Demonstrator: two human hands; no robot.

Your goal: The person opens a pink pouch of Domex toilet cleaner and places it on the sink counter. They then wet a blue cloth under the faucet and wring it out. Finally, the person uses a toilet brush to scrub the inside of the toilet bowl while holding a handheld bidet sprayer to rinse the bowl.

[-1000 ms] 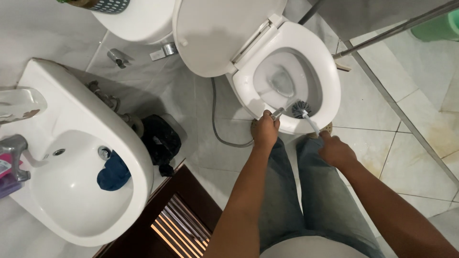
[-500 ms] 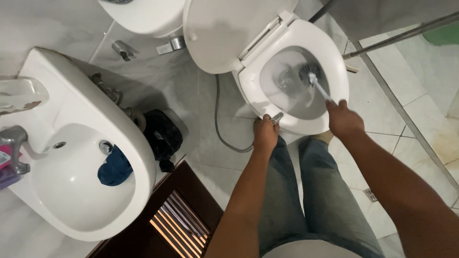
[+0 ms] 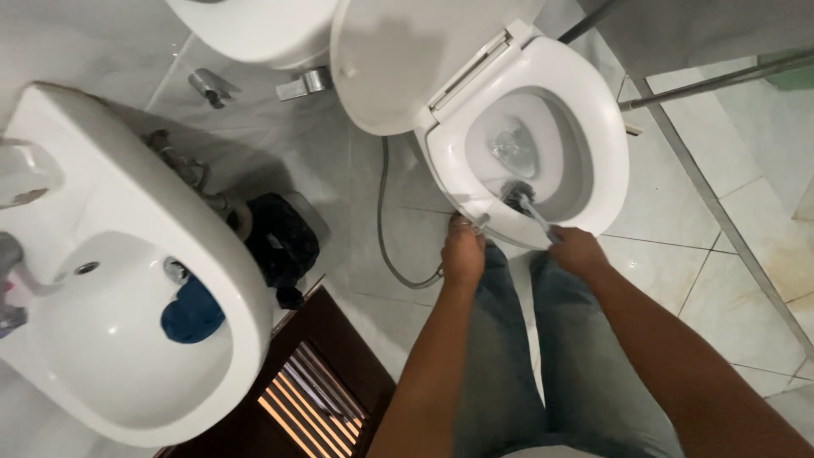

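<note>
A white toilet (image 3: 606,127) stands ahead of me with its lid up and water in the bowl. My right hand (image 3: 575,252) grips the handle of a toilet brush (image 3: 519,195), whose dark head rests against the bowl's near inner wall. My left hand (image 3: 464,251) is closed on a bidet sprayer at the bowl's front left rim; a grey hose (image 3: 386,220) loops from it along the floor. My legs in blue jeans stand right in front of the bowl.
A white washbasin (image 3: 127,254) with a blue cloth (image 3: 192,311) in it juts out on the left. A black bag (image 3: 280,242) lies under it. A brown slatted door (image 3: 314,386) is below. A metal-framed glass partition (image 3: 712,203) runs along the right.
My right hand has pulled back toward me, bringing the brush head from the far side of the bowl to its near wall. The left hand stays at the rim.
</note>
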